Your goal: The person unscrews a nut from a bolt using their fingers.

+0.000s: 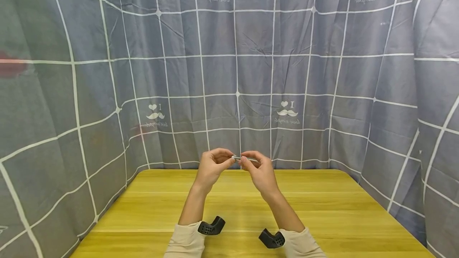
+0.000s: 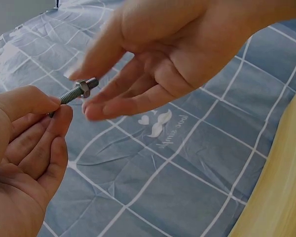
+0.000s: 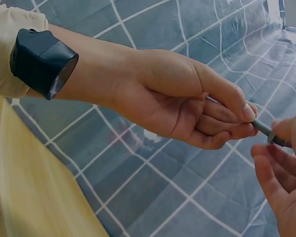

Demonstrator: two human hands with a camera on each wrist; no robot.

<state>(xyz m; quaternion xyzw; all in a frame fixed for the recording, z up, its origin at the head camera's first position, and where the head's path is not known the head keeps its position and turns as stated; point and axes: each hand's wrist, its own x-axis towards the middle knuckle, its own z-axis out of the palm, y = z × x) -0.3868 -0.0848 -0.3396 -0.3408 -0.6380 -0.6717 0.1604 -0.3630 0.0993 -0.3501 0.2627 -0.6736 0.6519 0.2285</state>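
Observation:
Both hands meet above the table's far edge in the head view. My left hand [image 1: 210,167] pinches a metal bolt [image 2: 68,96] between thumb and fingertips, which hide one end of it. A hex nut [image 2: 84,89] sits on the threads near the bolt's other end, and a short piece of thread sticks out past it. My right hand [image 1: 264,172] has its thumb against the nut and its fingers curled about that end, slightly blurred in the left wrist view. From the right wrist view, the nut [image 3: 271,138] lies between the right thumb and fingers.
A yellow wood-grain table [image 1: 236,206] lies below the hands. Grey-blue curtains [image 1: 251,75] with a white grid hang behind it and at both sides. Black wrist mounts [image 1: 211,226] sit at the cuffs of the light sleeves [image 1: 186,240].

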